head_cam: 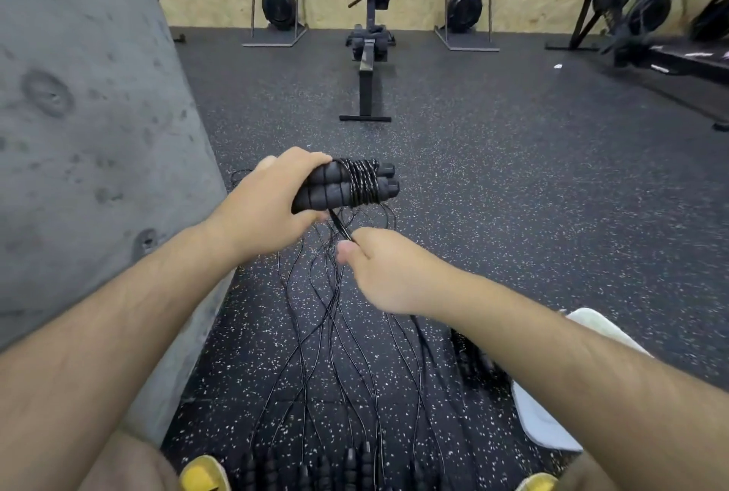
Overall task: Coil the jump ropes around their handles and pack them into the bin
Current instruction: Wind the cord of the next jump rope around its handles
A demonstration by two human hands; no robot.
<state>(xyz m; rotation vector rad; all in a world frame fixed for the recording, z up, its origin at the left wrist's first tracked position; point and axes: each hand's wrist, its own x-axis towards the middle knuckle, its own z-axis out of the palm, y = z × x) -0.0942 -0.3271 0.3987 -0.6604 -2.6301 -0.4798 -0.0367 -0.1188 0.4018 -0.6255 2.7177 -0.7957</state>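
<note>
Most of the frame is speckled rubber floor [513,175], with a concrete pillar [79,135] filling the left side. A pale bin [540,423] sits at the lower right, partly hidden by my right forearm. The loose jump ropes [315,352] lie spread in the lower centre, their cords fanning up towards my hands.

My left hand [264,206], in mid frame, is wrapped round the foam grips of a pair of handles [319,191] held side by side above the floor. Their long axis runs across the frame, cap ends pointing right and slightly up. A tight coil [363,185] already covers their right half. Just below, my right hand [382,273] pinches the short cord tail [341,228] between thumb and fingers.

I judge the winding of this rope nearly done. Next the tail needs tucking under a turn so it holds, then the bundle goes down and right into the bin.
</note>
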